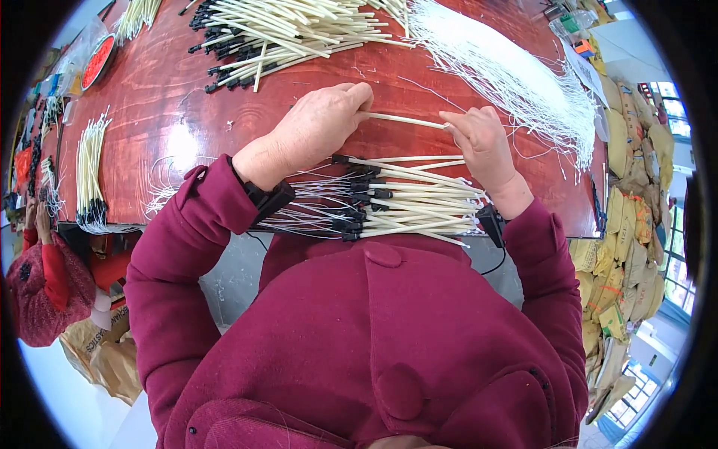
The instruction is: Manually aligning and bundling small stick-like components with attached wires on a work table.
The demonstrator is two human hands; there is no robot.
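A thin cream-coloured tube (407, 120) is stretched level between my two hands above the red table. My left hand (318, 123) is closed round its left end, which the fingers hide. With fingertips pinched together, my right hand (485, 146) grips the right end. Below the hands, at the table's near edge, lies a row of similar cream tubes (419, 217) with black end pieces (363, 193). Thin white strings (310, 206) trail leftward from those black pieces, partly behind my left wrist.
A large heap of cream tubes (299, 30) with black ends covers the far middle. White strings (501, 63) lie bundled at far right. On the left are a tube bundle (91, 165) and a bowl of small red pieces (99, 61). Another person (52, 288) sits beyond the left edge.
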